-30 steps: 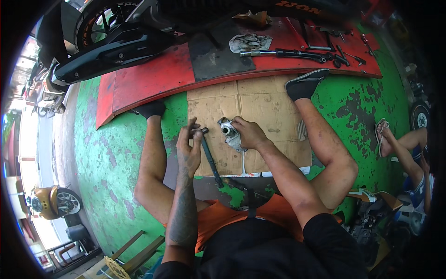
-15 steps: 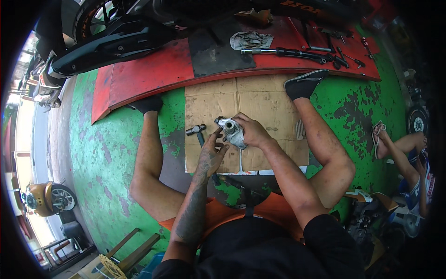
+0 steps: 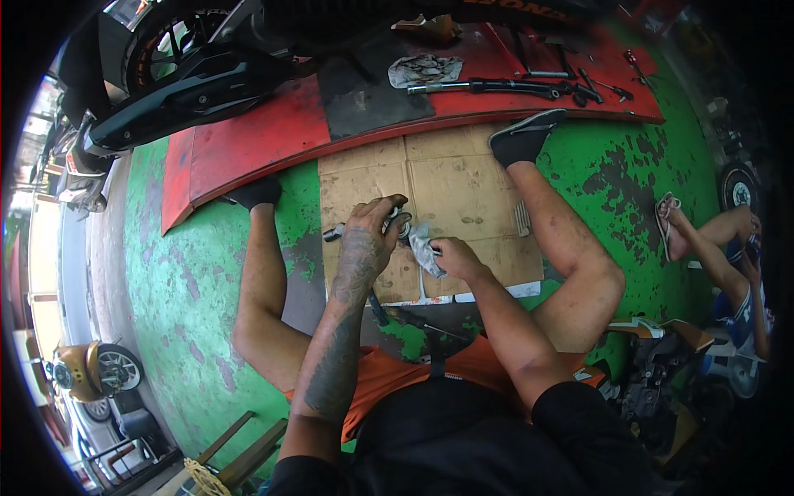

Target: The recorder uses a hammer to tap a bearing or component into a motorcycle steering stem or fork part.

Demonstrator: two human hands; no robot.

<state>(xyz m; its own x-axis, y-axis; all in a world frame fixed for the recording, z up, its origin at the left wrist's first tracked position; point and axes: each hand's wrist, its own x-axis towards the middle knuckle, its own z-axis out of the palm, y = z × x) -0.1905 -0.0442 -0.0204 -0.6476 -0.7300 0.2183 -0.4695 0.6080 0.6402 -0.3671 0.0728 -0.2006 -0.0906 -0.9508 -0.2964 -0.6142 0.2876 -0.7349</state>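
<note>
Head camera view: green, flaking floor (image 3: pixel 198 248) is filling most of the frame, and a red platform (image 3: pixel 240 149) is stretching across its upper part. Dark motorcycle bodywork (image 3: pixel 174 95) is overhanging that platform at upper left. A flattened cardboard sheet (image 3: pixel 475 194) is lying in the middle, between the person's bare legs, while another seated person (image 3: pixel 732 285) is showing at the right edge. A long black-and-silver rod (image 3: pixel 496 86) is resting on the platform at upper right of centre. Just left of centre, a hammer (image 3: pixel 333 232) is lying partly hidden behind the left forearm. A stained, crumpled cloth (image 3: pixel 425 72) is sitting beside the rod's silver end. The left hand (image 3: pixel 376 225) is curling its fingers over the work at the centre; whether they are closing on it, I cannot tell. The right hand (image 3: pixel 456 258) is clamping its fingers on a pale grey piece (image 3: pixel 426 252). A round metal end (image 3: pixel 404 229) is showing at centre, above the cardboard, next to the left fingers and touching or nearly touching the pale piece.
</note>
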